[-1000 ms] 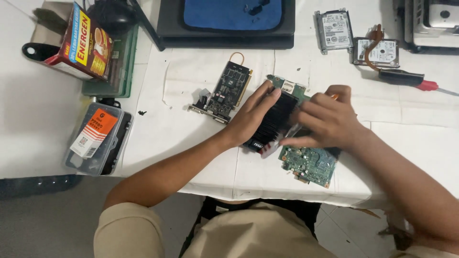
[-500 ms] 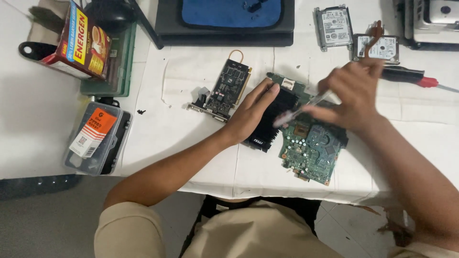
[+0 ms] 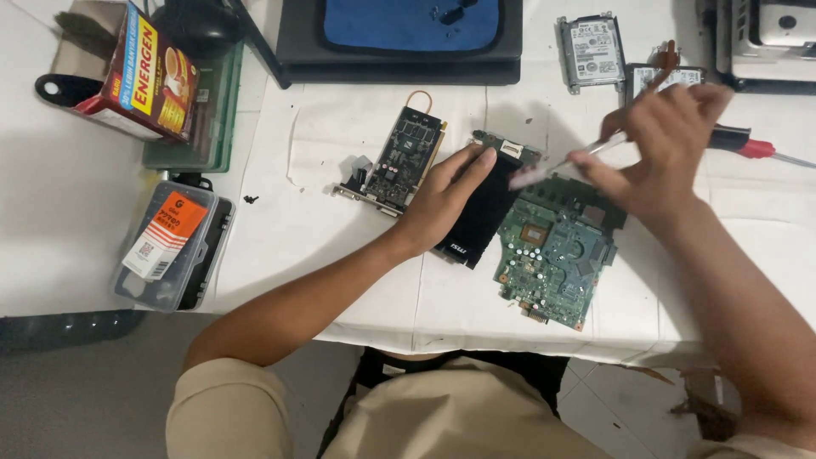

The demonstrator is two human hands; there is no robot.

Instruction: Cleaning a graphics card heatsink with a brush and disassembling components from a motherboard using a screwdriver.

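Since the prior frame the right hand [image 3: 671, 140] had lifted farther, pinching a slim silver tool [image 3: 561, 163] above the green circuit board [image 3: 557, 251]. Left hand [image 3: 446, 195] lay flat, ungripped, on the black card [image 3: 484, 212]. Advice: keep card pinned, bring tool down square.

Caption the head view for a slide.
Left hand steadies a black card; right hand lifts a slim tool above a green board.

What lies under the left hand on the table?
The left hand rests flat on a black card, beside the green circuit board. The card's top surface beneath the palm is hidden.
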